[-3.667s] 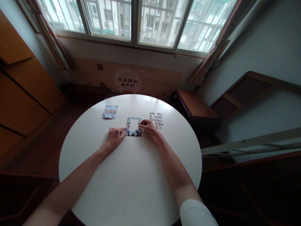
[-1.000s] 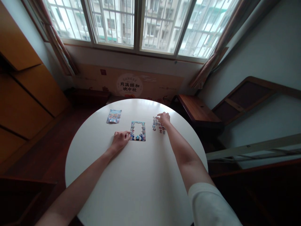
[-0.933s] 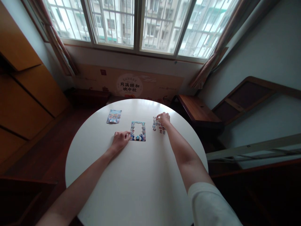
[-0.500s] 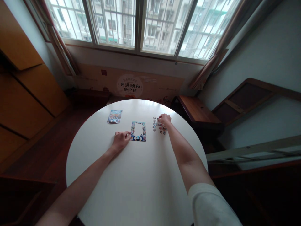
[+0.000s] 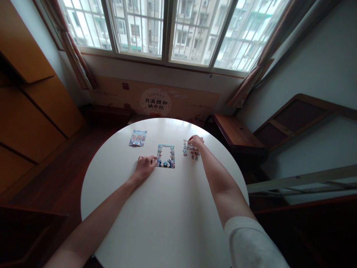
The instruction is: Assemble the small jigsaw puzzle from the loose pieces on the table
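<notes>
A small jigsaw puzzle (image 5: 173, 156) lies on the white round table (image 5: 164, 216), its border joined around a white middle. Beside its left edge rests my left hand (image 5: 146, 166), fingers curled, with the thumb and index fingertips touching or nearly touching that edge. Whether anything is between them is hidden. Farther right, my right hand (image 5: 196, 141) reaches over the back of a group of loose jigsaw pieces (image 5: 194, 153). Its fingers are pinched together low among the pieces, and what they hold, if anything, is too small to make out. More loose pieces (image 5: 185, 148) stand in a column left of that hand.
A colourful picture packet (image 5: 138, 137) lies on the table's far left part. Beyond the table's right rim stands a wooden bench (image 5: 237, 130). A printed banner (image 5: 181, 98) runs below the barred window (image 5: 164, 33), and wooden cabinets (image 5: 28, 111) are at left.
The whole view has shifted slightly, so everything appears a little farther right. Both hands stay at nearly the same places, the left by the puzzle and the right over the loose pieces.
</notes>
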Available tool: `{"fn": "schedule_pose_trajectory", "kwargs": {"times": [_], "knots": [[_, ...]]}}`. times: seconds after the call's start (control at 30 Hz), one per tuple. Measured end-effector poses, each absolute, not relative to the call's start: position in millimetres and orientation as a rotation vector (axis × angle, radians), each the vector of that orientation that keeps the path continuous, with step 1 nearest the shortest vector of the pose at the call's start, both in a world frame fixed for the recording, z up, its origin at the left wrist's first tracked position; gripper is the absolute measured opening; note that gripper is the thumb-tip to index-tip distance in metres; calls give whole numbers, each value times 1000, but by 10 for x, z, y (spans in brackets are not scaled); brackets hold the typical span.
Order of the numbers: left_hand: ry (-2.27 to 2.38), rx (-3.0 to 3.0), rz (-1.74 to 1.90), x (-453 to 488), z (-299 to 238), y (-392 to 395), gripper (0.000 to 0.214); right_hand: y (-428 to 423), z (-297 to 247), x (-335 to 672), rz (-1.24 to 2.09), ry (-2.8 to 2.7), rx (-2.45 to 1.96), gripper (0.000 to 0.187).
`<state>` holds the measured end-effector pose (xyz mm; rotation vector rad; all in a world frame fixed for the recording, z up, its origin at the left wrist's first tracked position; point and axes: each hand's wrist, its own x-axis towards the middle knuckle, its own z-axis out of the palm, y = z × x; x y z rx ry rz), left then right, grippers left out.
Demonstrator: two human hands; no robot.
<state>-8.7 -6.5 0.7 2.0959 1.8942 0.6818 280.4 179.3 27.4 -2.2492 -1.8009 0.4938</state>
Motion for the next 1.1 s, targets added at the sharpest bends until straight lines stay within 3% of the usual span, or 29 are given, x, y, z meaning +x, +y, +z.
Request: {"fn": "schedule_pose_trajectory", "kwargs": {"times": [0.53, 0.7, 0.87, 1.1], "knots": [[1901, 2112, 699, -83, -1, -66, 25, 1738, 360, 2789, 482, -1836, -2203, 26], [1908, 2101, 687, -70, 34, -79, 24, 1705, 489, 2744, 730, -1776, -2011, 27], [1893, 2104, 701, -74, 21, -74, 24, 1508, 597, 2489, 926, -1813, -1674, 15], [1895, 2114, 705, -81, -17, -61, 24, 989, 413, 2099, 1326, -1850, -1289, 11]]}}
